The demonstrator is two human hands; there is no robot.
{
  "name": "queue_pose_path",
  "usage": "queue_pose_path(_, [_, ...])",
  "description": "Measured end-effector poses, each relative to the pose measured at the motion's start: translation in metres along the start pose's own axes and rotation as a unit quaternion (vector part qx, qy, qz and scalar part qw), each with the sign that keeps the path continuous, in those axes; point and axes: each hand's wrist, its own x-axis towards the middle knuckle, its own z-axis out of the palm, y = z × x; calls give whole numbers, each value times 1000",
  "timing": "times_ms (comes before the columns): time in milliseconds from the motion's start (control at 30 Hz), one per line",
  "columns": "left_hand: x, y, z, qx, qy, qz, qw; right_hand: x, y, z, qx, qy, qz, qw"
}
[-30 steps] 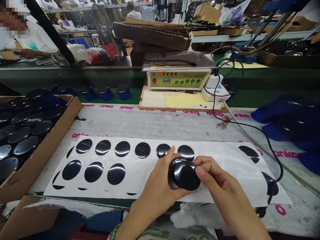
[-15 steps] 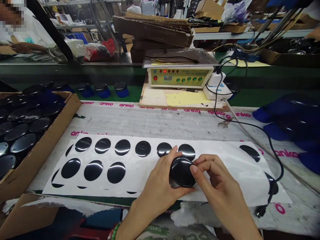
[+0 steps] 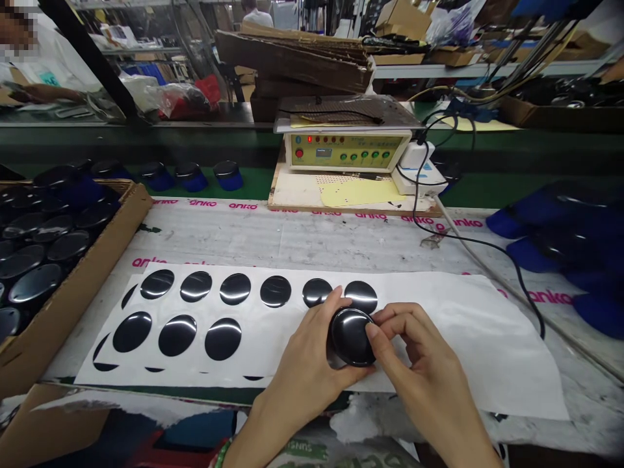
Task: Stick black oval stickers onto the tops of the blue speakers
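A round, glossy black-topped piece (image 3: 351,338) sits in my left hand (image 3: 309,361), whose fingers wrap round its left side. My right hand (image 3: 422,361) is closed at the right rim of the piece, with the thumb on its top edge and the other fingers bent behind. Whether a thin layer is pinched there, I cannot tell. Beneath both hands lies a white sheet (image 3: 439,305) with several glossy black discs (image 3: 235,289) in rows on its left part. Its right part is bare and slightly wavy.
At left, a cardboard box (image 3: 117,240) holds several black-topped pieces. Blue and black cups (image 3: 228,175) line the back. A control box (image 3: 348,151) with buttons stands behind the sheet. A black cable (image 3: 468,239) crosses the right side, near blue pieces (image 3: 541,240). Another person's arm (image 3: 53,93) shows far left.
The sheet's right end has come down flatter, covering two black discs and much of the cable's end that showed before. Both hands keep nearly the same hold; the view has shifted slightly.
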Motion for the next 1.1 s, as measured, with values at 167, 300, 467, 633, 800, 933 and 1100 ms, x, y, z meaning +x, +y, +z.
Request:
queue_pose_path(167, [0,1,0,5,3,3,1000,1,0,0,-19,-12,-3,1000])
queue_pose_path(300, [0,0,1,15,7,10,1000,1,-2,1,-26,-8,-3,1000])
queue_pose_path(467, [0,-3,0,58,14,51,997,2,-6,-2,-66,-11,-20,998])
queue_pose_path(633, [2,-1,4,154,26,160,975,14,0,-12,-172,-50,7,984])
queue_pose_path(800, [-7,0,14,259,25,177,949,27,28,-41,-286,-47,89,953])
queue_pose_path(933, [-2,1,-7,313,8,221,924,18,75,-83,-314,-17,160,936])
queue_pose_path(1100, [95,1,-106,395,153,135,896,-6,106,-115,-298,42,182,936])
